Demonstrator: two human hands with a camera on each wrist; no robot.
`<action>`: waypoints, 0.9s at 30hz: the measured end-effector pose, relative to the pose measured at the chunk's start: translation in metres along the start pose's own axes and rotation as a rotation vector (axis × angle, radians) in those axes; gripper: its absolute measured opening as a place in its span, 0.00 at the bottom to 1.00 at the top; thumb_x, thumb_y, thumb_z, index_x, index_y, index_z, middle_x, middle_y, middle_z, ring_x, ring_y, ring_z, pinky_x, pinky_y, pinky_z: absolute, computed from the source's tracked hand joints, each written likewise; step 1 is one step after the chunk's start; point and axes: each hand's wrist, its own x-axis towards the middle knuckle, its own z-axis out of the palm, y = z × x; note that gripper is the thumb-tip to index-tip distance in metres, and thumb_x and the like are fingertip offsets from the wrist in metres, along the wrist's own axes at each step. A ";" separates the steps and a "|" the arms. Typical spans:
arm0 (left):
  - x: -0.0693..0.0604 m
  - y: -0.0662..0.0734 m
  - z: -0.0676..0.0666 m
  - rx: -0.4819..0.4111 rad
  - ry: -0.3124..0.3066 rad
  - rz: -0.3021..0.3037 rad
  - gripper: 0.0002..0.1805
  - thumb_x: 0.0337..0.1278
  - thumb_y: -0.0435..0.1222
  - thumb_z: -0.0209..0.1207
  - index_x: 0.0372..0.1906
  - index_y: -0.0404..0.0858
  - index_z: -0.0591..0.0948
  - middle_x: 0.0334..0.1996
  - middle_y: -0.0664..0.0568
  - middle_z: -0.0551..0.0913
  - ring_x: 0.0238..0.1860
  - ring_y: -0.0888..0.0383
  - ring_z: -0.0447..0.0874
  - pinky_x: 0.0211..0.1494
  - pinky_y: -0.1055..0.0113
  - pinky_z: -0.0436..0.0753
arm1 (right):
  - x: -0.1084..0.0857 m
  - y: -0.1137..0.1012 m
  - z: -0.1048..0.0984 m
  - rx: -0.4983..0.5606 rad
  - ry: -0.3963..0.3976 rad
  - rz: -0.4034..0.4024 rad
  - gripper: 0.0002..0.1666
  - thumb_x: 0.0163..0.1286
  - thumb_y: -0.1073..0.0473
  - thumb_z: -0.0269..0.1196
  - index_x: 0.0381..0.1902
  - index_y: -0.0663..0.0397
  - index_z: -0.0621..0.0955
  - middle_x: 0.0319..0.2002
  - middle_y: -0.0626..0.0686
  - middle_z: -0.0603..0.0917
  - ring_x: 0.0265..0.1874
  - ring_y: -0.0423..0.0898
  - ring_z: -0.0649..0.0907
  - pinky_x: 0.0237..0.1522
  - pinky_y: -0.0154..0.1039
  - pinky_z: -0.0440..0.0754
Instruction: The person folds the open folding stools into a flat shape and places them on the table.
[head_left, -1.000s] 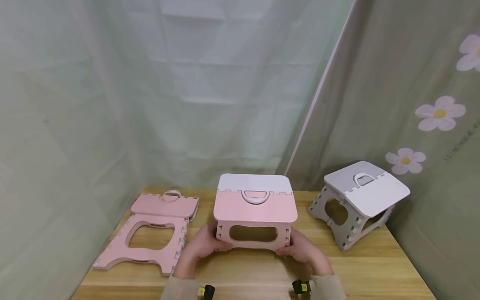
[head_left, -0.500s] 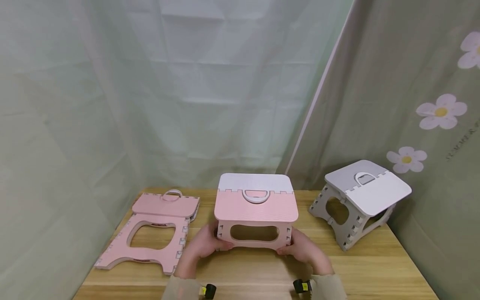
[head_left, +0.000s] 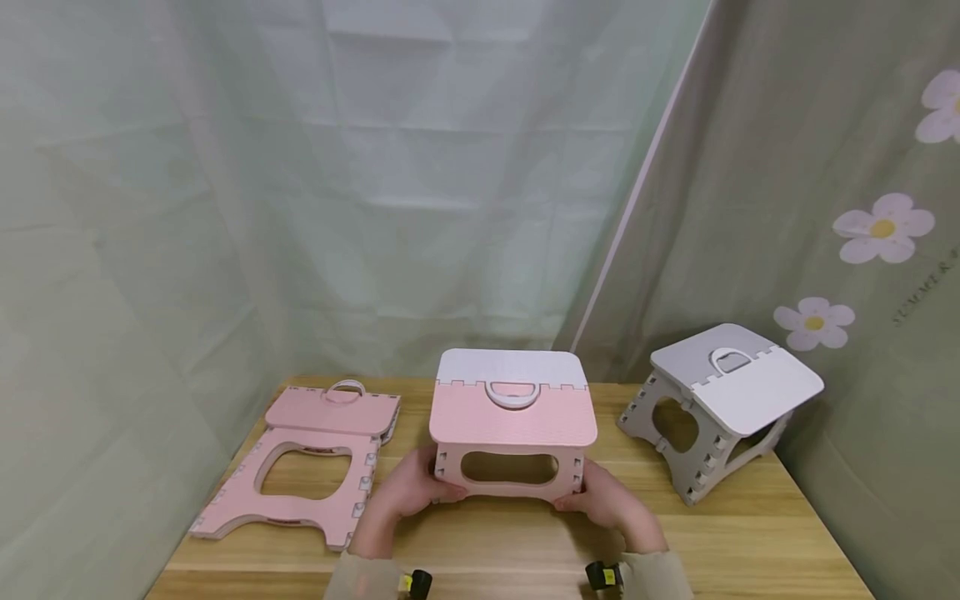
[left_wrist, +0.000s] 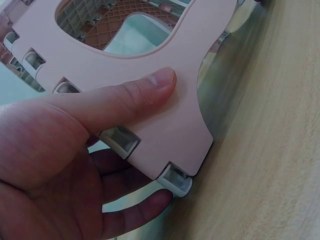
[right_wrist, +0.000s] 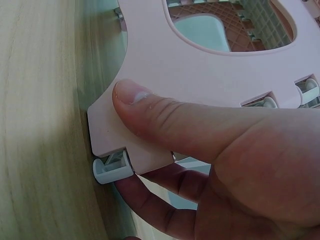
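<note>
A pink and white folding step stool [head_left: 513,417] stands unfolded at the middle of the table, its small white handle lying on the top. My left hand [head_left: 411,486] grips its left leg low down. In the left wrist view the thumb presses the pink leg panel [left_wrist: 175,115] and the other fingers curl behind the edge. My right hand [head_left: 606,497] holds the right leg the same way. The right wrist view shows that thumb on the pink panel [right_wrist: 145,75], with fingers bent round behind it near the foot.
To the left a pink folding stool [head_left: 303,492] lies partly folded on the wooden table [head_left: 487,550]. A grey and white folding stool [head_left: 731,392] stands unfolded at the right, turned at an angle. Pale curtains [head_left: 450,183] hang behind the table, with a flowered part at the right.
</note>
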 end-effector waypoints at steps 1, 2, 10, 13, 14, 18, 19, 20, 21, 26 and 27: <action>-0.001 0.000 0.000 0.006 -0.004 0.000 0.35 0.48 0.35 0.83 0.61 0.29 0.80 0.51 0.45 0.87 0.47 0.52 0.83 0.54 0.56 0.82 | -0.001 0.000 0.000 0.003 -0.002 0.000 0.38 0.63 0.61 0.80 0.66 0.67 0.76 0.57 0.57 0.85 0.55 0.52 0.80 0.62 0.56 0.76; -0.001 0.000 0.000 0.006 -0.007 -0.002 0.35 0.48 0.35 0.83 0.60 0.29 0.80 0.51 0.45 0.87 0.47 0.53 0.83 0.54 0.57 0.82 | -0.001 0.000 0.000 0.005 -0.006 -0.001 0.37 0.63 0.61 0.79 0.65 0.67 0.76 0.57 0.57 0.85 0.55 0.52 0.80 0.62 0.56 0.76; -0.001 -0.001 0.000 -0.038 -0.023 0.022 0.35 0.49 0.32 0.83 0.61 0.28 0.80 0.52 0.44 0.87 0.48 0.52 0.83 0.53 0.59 0.82 | -0.003 0.000 0.002 0.005 -0.024 -0.042 0.35 0.64 0.63 0.78 0.65 0.69 0.76 0.59 0.61 0.84 0.56 0.55 0.79 0.63 0.60 0.75; 0.000 -0.001 -0.001 -0.052 -0.022 0.019 0.35 0.49 0.32 0.82 0.62 0.29 0.80 0.52 0.44 0.86 0.48 0.52 0.83 0.53 0.60 0.82 | -0.001 -0.001 0.001 0.011 -0.023 -0.039 0.36 0.64 0.63 0.78 0.65 0.69 0.76 0.59 0.61 0.84 0.57 0.56 0.79 0.64 0.61 0.74; 0.000 -0.001 -0.001 -0.054 -0.023 0.020 0.35 0.49 0.32 0.82 0.62 0.29 0.80 0.52 0.44 0.86 0.48 0.52 0.83 0.53 0.60 0.82 | -0.001 -0.001 0.001 0.011 -0.023 -0.038 0.35 0.64 0.63 0.78 0.65 0.69 0.76 0.59 0.61 0.84 0.57 0.56 0.79 0.64 0.61 0.74; 0.001 -0.001 -0.001 -0.063 -0.026 0.032 0.33 0.50 0.32 0.82 0.61 0.29 0.81 0.51 0.44 0.87 0.47 0.52 0.83 0.51 0.62 0.82 | 0.000 -0.003 0.000 0.006 -0.017 -0.035 0.35 0.64 0.64 0.78 0.64 0.69 0.77 0.59 0.62 0.84 0.58 0.57 0.79 0.64 0.62 0.73; 0.001 -0.001 -0.002 -0.062 -0.027 0.036 0.33 0.50 0.32 0.82 0.61 0.29 0.81 0.51 0.44 0.87 0.47 0.52 0.83 0.51 0.62 0.82 | -0.001 -0.003 0.000 0.001 -0.016 -0.036 0.35 0.64 0.64 0.78 0.64 0.69 0.77 0.59 0.62 0.84 0.58 0.57 0.80 0.64 0.62 0.73; 0.001 -0.001 -0.002 -0.065 -0.027 0.037 0.33 0.50 0.32 0.82 0.61 0.29 0.81 0.51 0.44 0.86 0.46 0.52 0.83 0.50 0.62 0.82 | -0.001 -0.004 0.000 0.001 -0.015 -0.035 0.35 0.64 0.64 0.78 0.64 0.69 0.77 0.59 0.62 0.84 0.58 0.57 0.80 0.65 0.62 0.73; 0.001 -0.001 -0.002 -0.067 -0.028 0.038 0.33 0.50 0.32 0.82 0.61 0.29 0.81 0.51 0.44 0.87 0.47 0.52 0.83 0.50 0.62 0.82 | -0.001 -0.005 0.000 0.001 -0.014 -0.030 0.35 0.64 0.64 0.78 0.64 0.69 0.77 0.59 0.62 0.84 0.58 0.57 0.80 0.65 0.62 0.73; 0.000 -0.001 -0.001 -0.075 -0.027 0.033 0.33 0.50 0.31 0.81 0.61 0.29 0.81 0.52 0.42 0.87 0.47 0.52 0.83 0.51 0.62 0.82 | -0.003 -0.008 0.000 0.006 -0.020 -0.019 0.34 0.65 0.63 0.77 0.64 0.68 0.77 0.59 0.61 0.84 0.57 0.56 0.80 0.64 0.61 0.74; -0.001 -0.001 -0.001 -0.075 -0.027 0.032 0.33 0.50 0.31 0.82 0.61 0.29 0.81 0.53 0.42 0.87 0.47 0.52 0.83 0.51 0.62 0.82 | -0.003 -0.008 0.000 0.007 -0.022 -0.016 0.34 0.65 0.63 0.77 0.64 0.68 0.77 0.59 0.61 0.84 0.57 0.56 0.80 0.64 0.61 0.74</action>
